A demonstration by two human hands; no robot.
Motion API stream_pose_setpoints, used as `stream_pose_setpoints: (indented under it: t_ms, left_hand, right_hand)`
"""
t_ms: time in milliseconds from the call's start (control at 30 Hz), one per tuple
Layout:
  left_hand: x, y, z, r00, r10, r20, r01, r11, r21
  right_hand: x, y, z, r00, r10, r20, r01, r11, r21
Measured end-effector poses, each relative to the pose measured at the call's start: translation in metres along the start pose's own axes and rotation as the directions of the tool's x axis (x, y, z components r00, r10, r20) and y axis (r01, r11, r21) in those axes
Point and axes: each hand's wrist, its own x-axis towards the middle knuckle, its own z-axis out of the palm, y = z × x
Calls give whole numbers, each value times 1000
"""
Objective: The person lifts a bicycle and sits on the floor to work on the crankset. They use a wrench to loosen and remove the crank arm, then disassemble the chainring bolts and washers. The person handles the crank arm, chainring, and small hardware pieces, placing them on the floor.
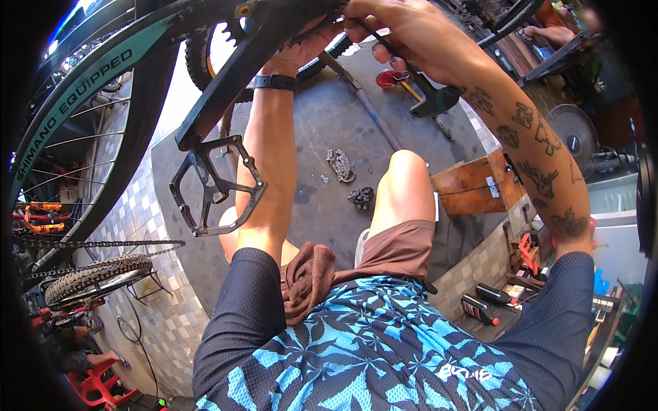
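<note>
A black bicycle frame with a teal panel (103, 72) slants across the upper left. Its dark crank arm (212, 99) reaches down to a black flat pedal (205, 188) in front of my left forearm. My left hand (301, 55) is raised behind the crank, its fingers mostly hidden by bicycle parts. Beside it, my right hand (394, 34) has curled fingers around a thin black strip, whose kind I cannot make out. Just below the right hand hangs a black part (435, 99) near a red round piece (391, 79).
On the dark mat (274, 212) lie a bunched chain (340, 166) and a small black part (360, 198). A wooden box (473, 186) stands by my right knee; black bottles (480, 310) lie farther right. A brown rag (308, 277) rests on my lap. Another wheel (99, 279) is at left.
</note>
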Motion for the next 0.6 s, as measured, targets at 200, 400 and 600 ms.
stream_pose_setpoints:
  t_ms: [200,400,600]
  left_hand:
    - [-6,-1,0,1000,12,-2,-12,1000,-10]
    - [-7,0,-5,1000,26,2,-26,999,-30]
    - [-7,-1,-15,999,45,-9,-45,999,-20]
  right_hand:
    - [-13,2,0,996,-51,67,54,998,-33]
    - [-22,-1,0,999,-45,8,46,990,-132]
    - [-10,4,1,983,-181,36,182,982,-47]
